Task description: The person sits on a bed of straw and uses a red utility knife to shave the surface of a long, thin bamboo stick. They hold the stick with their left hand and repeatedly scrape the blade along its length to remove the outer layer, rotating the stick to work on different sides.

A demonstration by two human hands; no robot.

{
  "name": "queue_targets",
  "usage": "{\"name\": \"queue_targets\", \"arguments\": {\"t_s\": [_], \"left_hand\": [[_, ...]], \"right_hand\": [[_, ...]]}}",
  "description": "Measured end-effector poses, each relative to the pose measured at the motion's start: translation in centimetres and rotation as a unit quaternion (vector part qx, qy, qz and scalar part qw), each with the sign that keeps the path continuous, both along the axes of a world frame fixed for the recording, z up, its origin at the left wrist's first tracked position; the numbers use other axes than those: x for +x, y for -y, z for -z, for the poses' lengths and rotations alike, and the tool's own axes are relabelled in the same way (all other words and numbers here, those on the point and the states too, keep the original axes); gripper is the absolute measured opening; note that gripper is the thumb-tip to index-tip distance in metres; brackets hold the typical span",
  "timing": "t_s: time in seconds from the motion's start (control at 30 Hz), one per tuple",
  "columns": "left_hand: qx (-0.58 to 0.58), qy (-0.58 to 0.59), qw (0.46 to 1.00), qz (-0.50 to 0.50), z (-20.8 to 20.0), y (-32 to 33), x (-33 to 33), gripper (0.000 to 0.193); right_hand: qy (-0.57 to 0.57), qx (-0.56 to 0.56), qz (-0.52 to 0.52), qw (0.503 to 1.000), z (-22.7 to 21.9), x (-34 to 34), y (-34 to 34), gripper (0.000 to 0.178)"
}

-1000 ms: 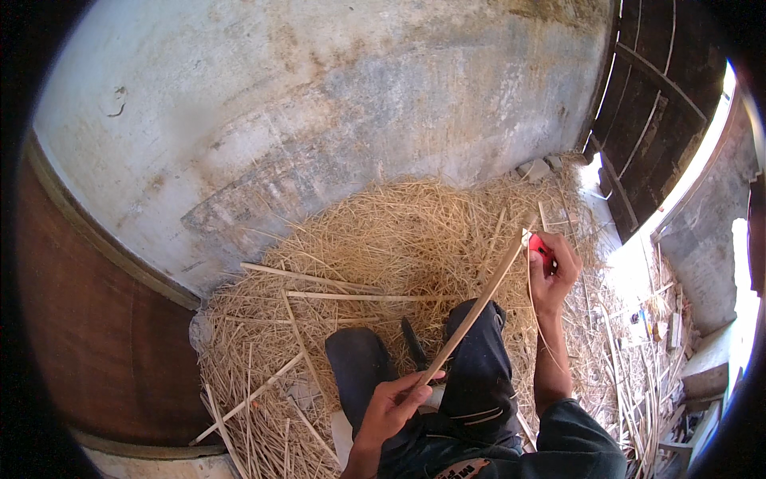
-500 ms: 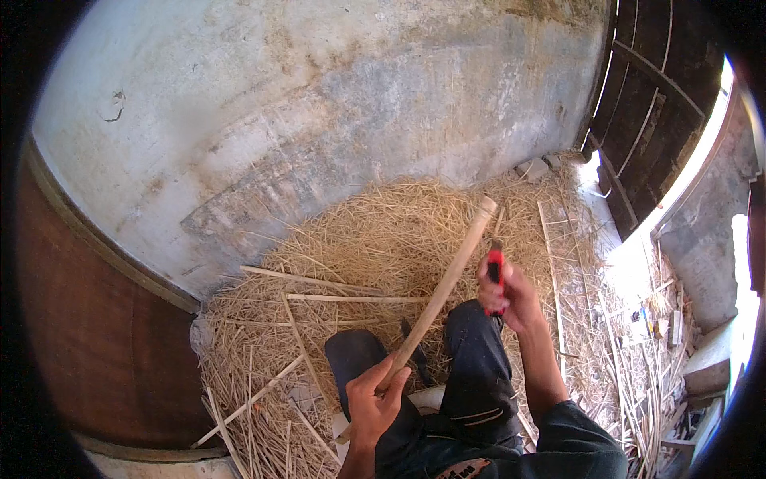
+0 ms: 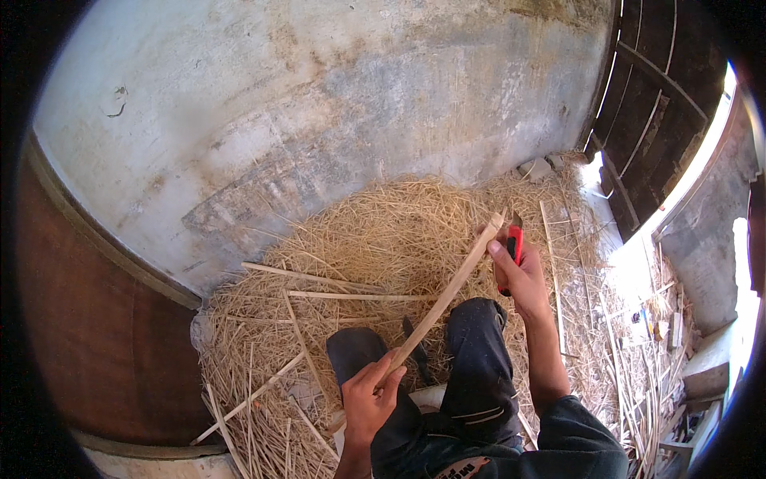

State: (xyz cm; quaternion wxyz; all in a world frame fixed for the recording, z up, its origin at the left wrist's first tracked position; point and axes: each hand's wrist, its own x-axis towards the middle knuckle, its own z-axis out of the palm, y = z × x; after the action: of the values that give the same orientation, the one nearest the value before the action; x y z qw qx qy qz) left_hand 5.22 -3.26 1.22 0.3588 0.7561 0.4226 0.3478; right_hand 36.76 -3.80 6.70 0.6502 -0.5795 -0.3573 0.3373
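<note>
A pale bamboo strip [image 3: 448, 297] slants up and to the right across my knees. Its lower end is in the grip of my left hand [image 3: 370, 401], fingers and thumb wrapped round it. By the strip's upper end, my right hand [image 3: 523, 279] is closed round a red and black utility knife [image 3: 515, 242], whose blade points upward. The right thumb and fingertips meet the strip just below its tip, where a small sliver stands out. The blade is beside the strip, apart from it.
Straw and bamboo shavings [image 3: 383, 231] cover the floor. Several loose strips [image 3: 351, 296] lie to the left, others on the right. A dark, long tool [image 3: 416, 351] lies between my knees. Ahead rises a stained wall [image 3: 319, 120]; a dark wooden door [image 3: 650, 104] stands at far right.
My right hand has moved slightly right and up to the strip's upper end, and its thumb now touches it. The strip has turned, showing a flatter face. My left hand stays nearly still.
</note>
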Motion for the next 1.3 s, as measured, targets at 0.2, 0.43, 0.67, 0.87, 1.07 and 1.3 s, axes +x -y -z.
{"name": "queue_targets", "arguments": {"t_s": [0.2, 0.43, 0.67, 0.87, 1.07, 1.3], "left_hand": [[0.001, 0.03, 0.999, 0.017, 0.8, -0.3, -1.1, 0.036], [-0.017, -0.054, 0.998, 0.041, -0.7, -2.4, -4.7, 0.039], [-0.066, -0.094, 0.992, 0.043, -2.4, -3.1, -5.7, 0.038], [-0.075, -0.111, 0.987, 0.087, -2.8, -3.5, -5.9, 0.035], [-0.081, -0.068, 0.986, 0.132, -2.4, -3.6, -5.2, 0.042], [-0.241, 0.032, 0.962, 0.124, -1.4, -3.7, -8.9, 0.043]], "right_hand": [[0.121, 0.017, -0.016, 0.992, 0.6, 0.6, -0.3, 0.021], [0.42, -0.018, -0.155, 0.894, -0.9, 3.9, 0.4, 0.013], [0.355, -0.021, -0.376, 0.856, -2.6, 7.0, -0.3, 0.019], [0.296, -0.041, -0.422, 0.856, -2.7, 9.0, 0.0, 0.026], [0.129, 0.017, -0.351, 0.927, 0.3, 11.7, 1.1, 0.033], [0.179, -0.011, -0.05, 0.982, 2.3, 17.3, 0.3, 0.042]]}}
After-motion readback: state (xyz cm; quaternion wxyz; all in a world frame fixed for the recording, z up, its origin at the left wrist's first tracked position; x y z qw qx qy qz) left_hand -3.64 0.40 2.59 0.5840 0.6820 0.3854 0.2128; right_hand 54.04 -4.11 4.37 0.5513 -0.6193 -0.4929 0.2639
